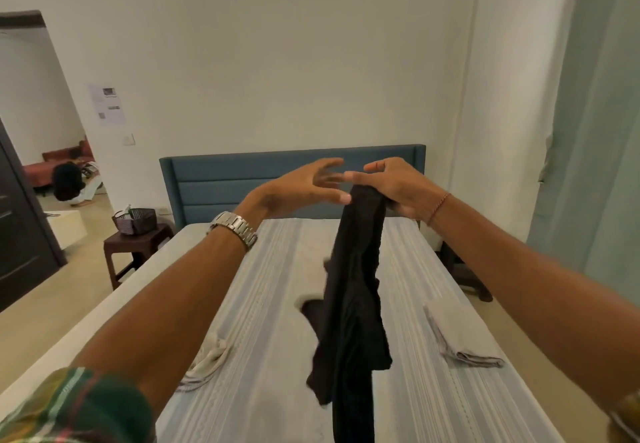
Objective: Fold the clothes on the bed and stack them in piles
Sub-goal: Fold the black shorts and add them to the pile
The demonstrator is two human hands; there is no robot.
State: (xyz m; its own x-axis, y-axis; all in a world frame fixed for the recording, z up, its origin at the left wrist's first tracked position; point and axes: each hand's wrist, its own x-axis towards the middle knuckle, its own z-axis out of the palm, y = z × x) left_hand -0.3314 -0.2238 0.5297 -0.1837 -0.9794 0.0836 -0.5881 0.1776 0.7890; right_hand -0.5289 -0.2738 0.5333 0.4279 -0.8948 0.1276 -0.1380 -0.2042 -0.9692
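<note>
I've got both hands raised over the bed (270, 304), in front of the blue headboard (221, 183). My right hand (391, 186) is closed around the top of a black garment (353, 304), which hangs down bunched and long, its lower end dropping out of view at the bottom edge. My left hand (304, 186) is open, fingers spread and blurred, thumb tip right beside the cloth near the grip; I cannot tell whether it touches. A folded grey piece (460, 342) lies on the striped sheet to the right, and a crumpled pale garment (207, 359) lies to the left, partly behind my forearm.
</note>
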